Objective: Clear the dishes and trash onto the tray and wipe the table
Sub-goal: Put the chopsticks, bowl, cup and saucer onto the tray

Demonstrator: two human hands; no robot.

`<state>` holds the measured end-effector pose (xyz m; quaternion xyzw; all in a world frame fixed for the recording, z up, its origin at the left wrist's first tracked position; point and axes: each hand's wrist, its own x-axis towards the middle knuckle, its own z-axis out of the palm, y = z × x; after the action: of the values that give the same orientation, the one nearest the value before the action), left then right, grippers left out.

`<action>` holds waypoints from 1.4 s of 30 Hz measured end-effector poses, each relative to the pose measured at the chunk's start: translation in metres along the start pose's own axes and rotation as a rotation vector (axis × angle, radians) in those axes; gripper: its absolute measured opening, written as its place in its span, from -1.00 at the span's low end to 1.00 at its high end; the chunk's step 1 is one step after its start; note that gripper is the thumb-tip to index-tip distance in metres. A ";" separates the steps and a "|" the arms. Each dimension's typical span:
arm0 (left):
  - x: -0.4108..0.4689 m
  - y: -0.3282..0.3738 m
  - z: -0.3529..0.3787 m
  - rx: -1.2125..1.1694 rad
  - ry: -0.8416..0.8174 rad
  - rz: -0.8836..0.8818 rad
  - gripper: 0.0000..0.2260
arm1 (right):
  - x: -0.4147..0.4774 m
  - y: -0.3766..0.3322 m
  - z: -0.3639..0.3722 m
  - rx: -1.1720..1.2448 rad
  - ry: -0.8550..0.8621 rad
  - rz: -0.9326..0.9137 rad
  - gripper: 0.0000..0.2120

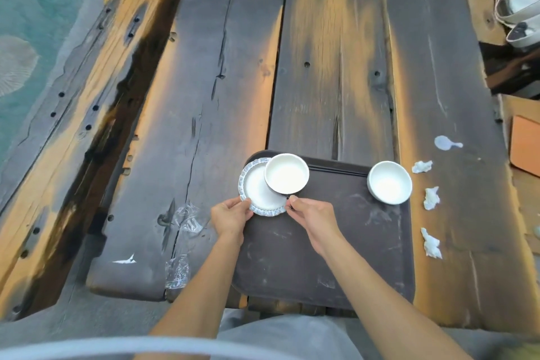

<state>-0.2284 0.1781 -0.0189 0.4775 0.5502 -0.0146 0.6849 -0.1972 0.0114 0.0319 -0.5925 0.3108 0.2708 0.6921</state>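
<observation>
Two hands pinch the near rim of a round white plate with a blue patterned edge (257,196), left hand (230,215) and right hand (314,218) on opposite sides, likely to steady the white bowl (286,175) riding on it over the dark brown tray (327,242). Crumpled white tissues (431,199) lie on the weathered wooden tabletop (336,67), right of the hands.

2 white bowls (286,173) (389,185), 1 plate (257,193), 1 tray (336,231), 3 crumpled tissues (422,166) (431,197) (430,243), 2 plastic wrappers (188,218) (176,271), 2 hands (230,215) (314,215).
</observation>
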 end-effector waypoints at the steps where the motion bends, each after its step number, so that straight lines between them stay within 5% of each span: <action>1: 0.000 -0.001 0.002 -0.025 -0.011 -0.020 -0.81 | -0.001 0.004 0.002 0.002 -0.005 0.003 -0.94; 12: 0.000 -0.009 0.010 -0.028 -0.007 -0.064 -0.78 | 0.006 0.031 0.017 0.067 0.002 0.049 -0.90; 19: -0.001 -0.017 0.010 0.073 0.014 -0.055 -0.92 | 0.022 0.038 0.023 -0.166 0.037 0.073 -0.80; 23: -0.001 -0.016 0.009 0.073 0.012 -0.049 -0.88 | 0.024 0.040 0.028 -0.266 0.034 0.060 -0.90; 42: -0.001 -0.016 0.006 0.054 -0.024 -0.068 -0.89 | 0.026 0.045 0.037 -0.483 0.007 -0.057 -0.64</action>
<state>-0.2332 0.1650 -0.0287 0.4767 0.5572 -0.0585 0.6774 -0.2095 0.0552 -0.0133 -0.7504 0.2226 0.3153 0.5366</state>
